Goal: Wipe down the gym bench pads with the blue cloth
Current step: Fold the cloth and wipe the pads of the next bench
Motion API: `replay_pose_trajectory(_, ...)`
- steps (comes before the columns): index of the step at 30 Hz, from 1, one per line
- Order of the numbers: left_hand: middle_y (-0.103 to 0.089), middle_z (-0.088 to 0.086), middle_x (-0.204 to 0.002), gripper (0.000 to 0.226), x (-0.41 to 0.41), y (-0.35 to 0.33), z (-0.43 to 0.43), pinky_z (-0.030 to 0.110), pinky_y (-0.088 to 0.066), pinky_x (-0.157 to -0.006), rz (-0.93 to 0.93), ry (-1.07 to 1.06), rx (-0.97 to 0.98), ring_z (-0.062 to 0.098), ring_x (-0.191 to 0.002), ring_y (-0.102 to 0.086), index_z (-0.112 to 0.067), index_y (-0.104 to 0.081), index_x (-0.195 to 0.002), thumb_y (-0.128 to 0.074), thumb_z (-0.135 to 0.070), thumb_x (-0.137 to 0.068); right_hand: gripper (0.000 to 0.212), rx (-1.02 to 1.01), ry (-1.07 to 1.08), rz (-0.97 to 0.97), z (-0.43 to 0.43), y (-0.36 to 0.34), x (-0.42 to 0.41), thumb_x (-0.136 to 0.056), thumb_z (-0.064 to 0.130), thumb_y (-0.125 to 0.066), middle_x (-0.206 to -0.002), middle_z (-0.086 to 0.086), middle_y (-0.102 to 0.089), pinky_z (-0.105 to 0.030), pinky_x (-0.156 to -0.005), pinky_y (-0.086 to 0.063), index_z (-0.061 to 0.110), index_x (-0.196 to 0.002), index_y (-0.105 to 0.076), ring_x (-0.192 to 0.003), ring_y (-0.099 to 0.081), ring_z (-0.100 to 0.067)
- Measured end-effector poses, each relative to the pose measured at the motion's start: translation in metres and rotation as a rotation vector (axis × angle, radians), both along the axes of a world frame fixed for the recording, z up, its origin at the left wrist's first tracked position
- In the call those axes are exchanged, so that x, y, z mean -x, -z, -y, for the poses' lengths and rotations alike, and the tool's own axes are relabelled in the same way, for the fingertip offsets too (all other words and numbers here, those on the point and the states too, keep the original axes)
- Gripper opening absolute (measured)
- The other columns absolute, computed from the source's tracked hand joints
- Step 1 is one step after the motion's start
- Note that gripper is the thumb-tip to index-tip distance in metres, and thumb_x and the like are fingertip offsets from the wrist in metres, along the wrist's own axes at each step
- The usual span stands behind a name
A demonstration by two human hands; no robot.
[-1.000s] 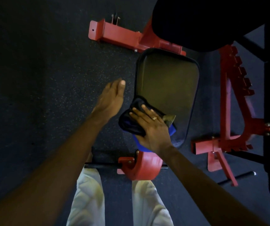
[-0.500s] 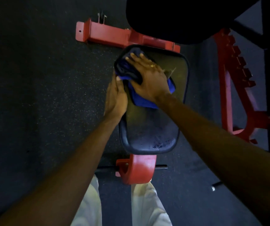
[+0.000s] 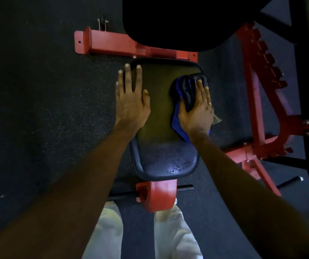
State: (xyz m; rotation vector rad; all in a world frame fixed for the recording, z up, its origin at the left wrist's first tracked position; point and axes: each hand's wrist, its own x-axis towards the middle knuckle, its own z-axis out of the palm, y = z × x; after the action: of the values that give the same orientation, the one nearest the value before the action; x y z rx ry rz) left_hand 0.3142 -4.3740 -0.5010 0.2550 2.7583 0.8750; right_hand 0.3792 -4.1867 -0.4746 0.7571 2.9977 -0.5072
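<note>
Floor (image 3: 38, 90): dark speckled rubber, under and around both hands.

Back pad (image 3: 178, 25): black, beyond the fingertips of both hands, at the top of the view.

Frame (image 3: 112, 44): red steel. A crossbar runs just past the fingertips; a notched ladder piece stands off to the right of the right hand.

Seat pad (image 3: 161, 113): dark, rounded corners, lying under both hands. The end nearer the wrists and body is glossy and speckled; the part between the hands looks matt.

Trousers (image 3: 109, 230): pale, below the forearms.

Left hand (image 3: 131, 101): flat, palm down, fingers straight and slightly spread. It rests on the seat pad's left edge, outer fingers overhanging towards the floor. Holds nothing.

Right hand (image 3: 196, 113): palm down, fingers straight, pressing on the cloth at the seat pad's right edge. Thumb partly hidden by a fold; cannot tell whether it pinches.

Cloth (image 3: 187, 90): blue, bunched. It is under the right hand and pokes out past the fingertips and on the thumb side. Well apart from the left hand.

Foot (image 3: 157, 197): red, curved, between the forearms, touching a black bar (image 3: 183, 187).

Tag (image 3: 217, 119): grey, beside the right hand's outer edge.

Ring (image 3: 209, 103): on a right-hand finger.
</note>
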Motion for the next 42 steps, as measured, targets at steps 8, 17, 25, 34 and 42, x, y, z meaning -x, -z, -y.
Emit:
replay_pose_trajectory(8,0.014,0.018,-0.169,0.077,0.012,-0.01,0.006,0.062,-0.007,-0.122,0.212,0.151,0.101,0.044,-0.155,0.008,-0.019,0.005,-0.164,-0.026,-0.058,-0.106,0.072,0.022,0.149,-0.018,0.015,-0.004,-0.011,-0.091,0.053,-0.048,-0.162,0.002,-0.038,-0.048,-0.118,-0.036,0.021,-0.155,-0.038,-0.151,-0.032,-0.021)
replay_pose_trajectory(17,0.024,0.018,-0.167,0.08,0.021,-0.016,0.008,0.06,-0.009,-0.124,0.296,0.192,0.163,0.045,-0.154,0.012,-0.02,0.016,-0.161,-0.024,-0.06,-0.105,0.075,0.101,0.192,0.03,0.067,-0.008,-0.104,-0.09,0.051,-0.048,-0.162,-0.005,-0.037,-0.047,-0.122,-0.031,0.021,-0.157,-0.034,-0.15,-0.033,-0.024)
replay_pose_trajectory(25,0.033,0.015,-0.164,0.084,0.034,-0.021,0.007,0.057,-0.003,-0.123,0.396,0.274,0.249,0.043,-0.154,0.016,-0.02,0.024,-0.159,-0.023,-0.063,-0.104,0.071,0.157,0.487,0.003,0.075,-0.011,-0.105,-0.097,0.045,-0.057,-0.163,-0.004,-0.034,-0.047,-0.123,-0.028,0.017,-0.158,-0.032,-0.151,-0.03,-0.025)
replay_pose_trajectory(34,0.037,0.012,-0.163,0.086,0.041,-0.026,0.0,0.06,-0.005,-0.122,0.516,0.263,0.26,0.041,-0.154,0.016,-0.023,0.026,-0.158,-0.026,-0.065,-0.103,0.076,0.244,0.699,0.067,0.072,-0.017,-0.125,-0.093,0.054,-0.047,-0.158,-0.008,-0.044,-0.05,-0.113,-0.042,0.019,-0.158,-0.031,-0.141,-0.045,-0.033)
replay_pose_trajectory(42,0.042,0.004,-0.16,0.092,0.053,0.035,-0.02,0.066,-0.002,-0.119,0.688,0.34,0.228,0.041,-0.154,0.014,-0.027,0.041,-0.147,-0.013,-0.08,-0.094,0.075,0.182,0.57,0.148,0.18,-0.026,-0.143,-0.096,0.034,-0.062,-0.169,0.005,-0.018,-0.052,-0.12,-0.024,0.026,-0.16,-0.024,-0.156,-0.014,-0.026)
